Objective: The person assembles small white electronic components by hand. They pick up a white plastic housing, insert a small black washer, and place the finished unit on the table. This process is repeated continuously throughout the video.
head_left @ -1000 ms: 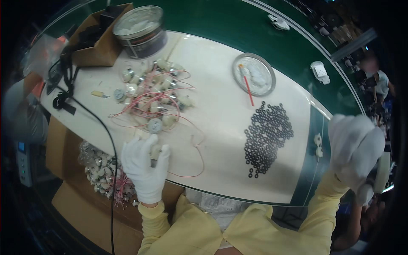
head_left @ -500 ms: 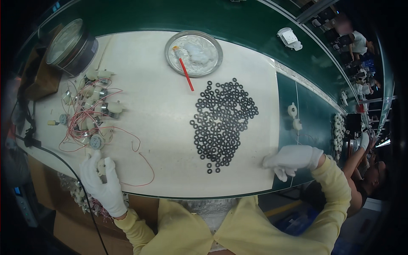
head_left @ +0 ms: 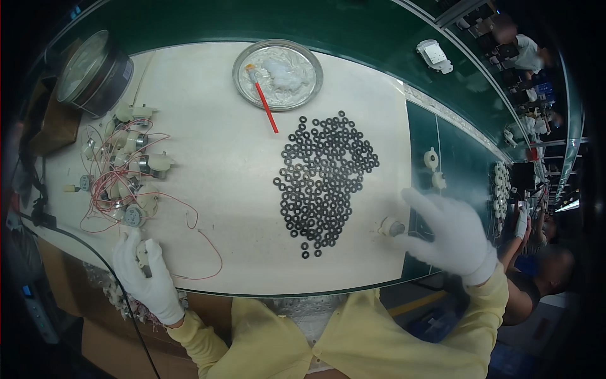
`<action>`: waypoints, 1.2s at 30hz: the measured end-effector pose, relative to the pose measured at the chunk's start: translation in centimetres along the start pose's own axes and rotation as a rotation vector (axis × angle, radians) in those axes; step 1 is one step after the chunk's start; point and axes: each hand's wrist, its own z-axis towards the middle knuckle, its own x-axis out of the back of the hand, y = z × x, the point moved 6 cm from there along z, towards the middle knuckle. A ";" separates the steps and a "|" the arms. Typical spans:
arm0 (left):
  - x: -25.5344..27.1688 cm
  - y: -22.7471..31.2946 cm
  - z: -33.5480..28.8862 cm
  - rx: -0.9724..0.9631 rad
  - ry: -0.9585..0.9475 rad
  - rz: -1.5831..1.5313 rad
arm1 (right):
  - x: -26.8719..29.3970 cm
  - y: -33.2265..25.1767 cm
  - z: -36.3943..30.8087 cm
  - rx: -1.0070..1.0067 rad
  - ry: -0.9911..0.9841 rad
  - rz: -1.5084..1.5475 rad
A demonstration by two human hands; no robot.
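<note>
left hand (head_left: 150, 281): white-gloved, angled up and outward, thumb and fingers curled toward each other | right hand (head_left: 456, 237): white-gloved, pointing inward, thumb and fingers spread wide apart | left forearm (head_left: 199, 341): yellow-sleeved, slanting outward | right forearm (head_left: 491, 303): yellow-sleeved, raised

Small motor-like part (head_left: 392, 227): cream body, silvery round end toward right hand (head_left: 452, 235); sits on white sheet (head_left: 243, 189) near its right edge. Second piece (head_left: 142, 254): off-white, held in left hand (head_left: 151, 287), partly hidden.
</note>
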 end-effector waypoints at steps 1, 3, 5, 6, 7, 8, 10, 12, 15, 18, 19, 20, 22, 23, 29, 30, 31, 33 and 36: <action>0.2 0.0 0.1 -0.008 -0.002 0.007 | -1.0 -0.1 -0.3 -0.044 -0.025 0.037; 0.0 0.3 0.2 -0.018 -0.005 -0.002 | -3.3 0.1 -1.1 -0.139 -0.071 0.102; 0.1 0.4 0.4 -0.015 -0.006 -0.012 | -4.2 0.6 -0.8 -0.142 0.052 0.190; 0.2 0.4 0.4 -0.013 -0.003 -0.016 | -4.4 1.2 -0.4 -0.161 0.068 0.277; 0.1 0.3 0.3 -0.011 -0.001 -0.024 | -4.5 1.7 -0.1 -0.182 0.084 0.362; 0.1 0.2 0.3 -0.009 0.001 -0.032 | -5.0 2.4 0.4 -0.255 0.056 0.465; 0.2 0.1 0.2 -0.015 -0.003 -0.017 | -5.7 3.3 1.1 -0.329 0.078 0.629; 0.2 0.1 0.2 -0.011 -0.008 -0.018 | -6.1 3.9 1.5 -0.454 0.012 0.789; 0.1 0.2 0.3 0.002 -0.015 -0.028 | -7.0 4.3 1.8 -0.474 0.028 0.999; 0.1 0.2 0.1 0.006 -0.019 -0.027 | -7.2 5.0 2.0 -0.572 -0.108 1.094; 0.1 0.1 0.1 0.010 -0.019 -0.030 | -7.2 4.9 1.9 -0.586 -0.155 1.092; 0.1 0.1 0.1 0.013 -0.020 -0.034 | -7.1 4.8 1.8 -0.600 -0.201 1.089; 0.1 0.2 0.2 0.012 -0.022 -0.033 | -7.2 4.6 1.7 -0.584 -0.244 1.056; 0.1 0.3 0.2 0.011 -0.023 -0.032 | -7.3 4.4 1.5 -0.553 -0.241 1.027; 0.1 0.5 0.2 -0.003 -0.013 -0.024 | -7.5 4.3 0.8 -0.523 -0.191 1.091; 0.1 0.5 0.3 0.009 -0.012 -0.029 | -7.6 4.2 0.7 -0.506 -0.177 1.129; 0.1 0.6 0.3 0.022 -0.014 -0.035 | -7.7 4.3 0.6 -0.498 -0.161 1.128; 0.1 0.4 0.3 0.031 -0.018 -0.037 | -7.9 4.3 0.5 -0.482 -0.130 1.126; 0.2 0.5 0.3 0.025 -0.016 -0.030 | -7.2 3.9 1.2 -0.425 -0.080 1.022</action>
